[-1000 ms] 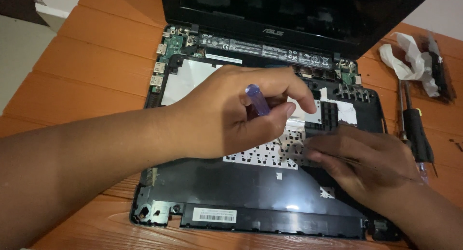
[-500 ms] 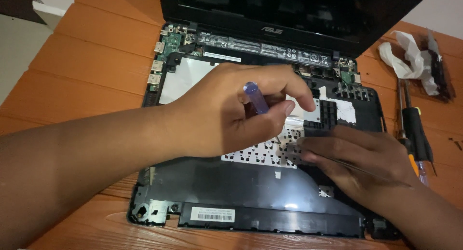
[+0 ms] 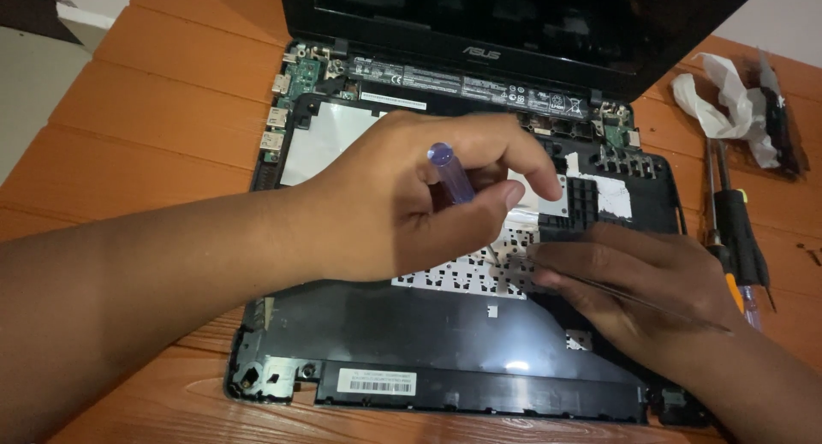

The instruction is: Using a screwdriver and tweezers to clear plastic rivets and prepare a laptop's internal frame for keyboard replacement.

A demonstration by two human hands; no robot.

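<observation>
An opened black laptop (image 3: 411, 324) lies on the table with its inner frame exposed and a white perforated plate (image 3: 454, 277) in the middle. My left hand (image 3: 385, 213) hovers over that plate, gripping a small screwdriver with a clear blue handle (image 3: 451, 174) that points down; its tip is hidden behind my fingers. My right hand (image 3: 642, 281) rests on the frame at the right and holds thin metal tweezers (image 3: 668, 309), whose tips reach the plate just under my left thumb.
The laptop's dark screen (image 3: 514, 16) stands open at the back, with a green circuit board (image 3: 300, 76) at the chassis' left rear corner. On the orange wooden table (image 3: 154, 119) to the right lie two screwdrivers (image 3: 736, 230) and a white crumpled strip (image 3: 719, 93).
My right hand with the tweezers has edged slightly left toward my left thumb. The left hand and screwdriver stay nearly still.
</observation>
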